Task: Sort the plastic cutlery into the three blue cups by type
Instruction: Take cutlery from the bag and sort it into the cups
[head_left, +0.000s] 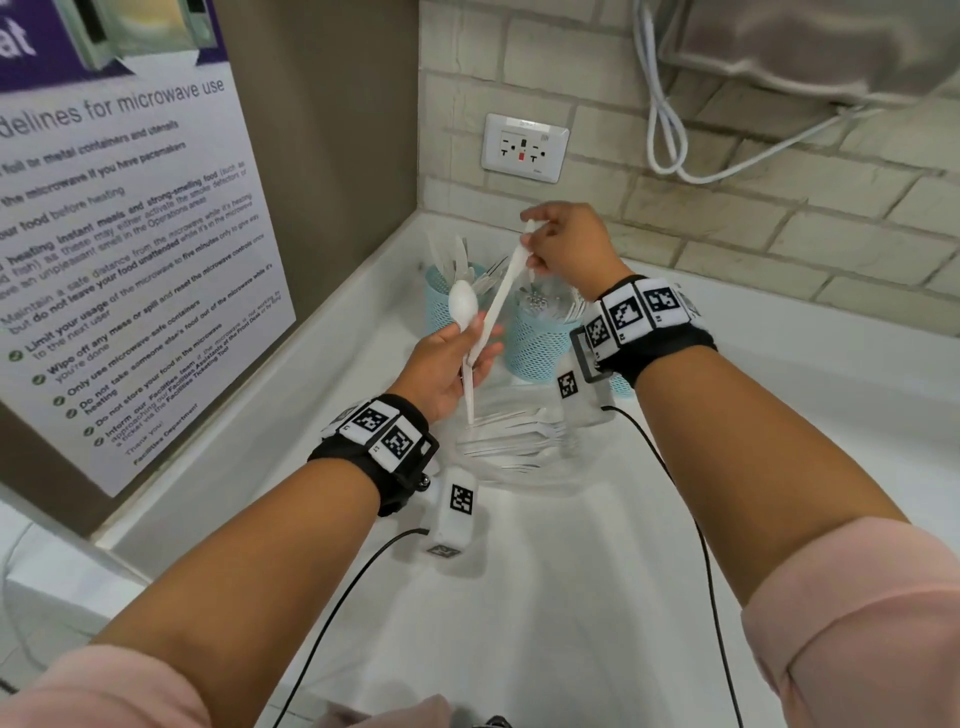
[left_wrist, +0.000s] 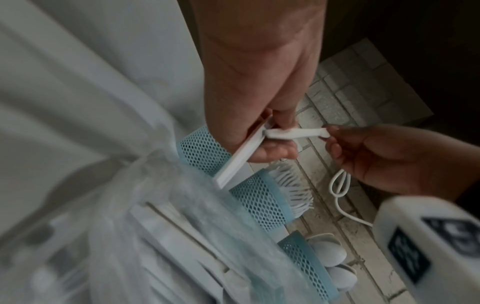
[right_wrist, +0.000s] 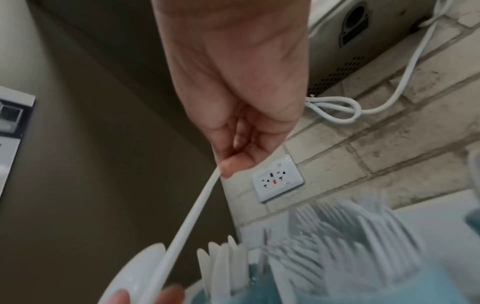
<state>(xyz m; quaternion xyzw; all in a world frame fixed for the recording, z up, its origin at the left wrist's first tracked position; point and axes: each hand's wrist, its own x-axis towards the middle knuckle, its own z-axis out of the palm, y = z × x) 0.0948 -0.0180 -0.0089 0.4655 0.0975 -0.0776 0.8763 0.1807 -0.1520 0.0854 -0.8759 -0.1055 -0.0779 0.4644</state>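
My left hand grips the handle of a white plastic spoon, bowl up, above the counter. A second white utensil slants from that same hand up to my right hand, which pinches its top end; its type is unclear. In the left wrist view the right hand pinches that piece. Three blue mesh cups stand behind: the left cup holds knives, the middle cup forks, and the third cup spoons. A clear bag of cutlery lies below my hands.
A wall socket and a looped white cable are on the brick wall behind the cups. A microwave poster covers the left wall. Black wires trail from my wrists over the white counter.
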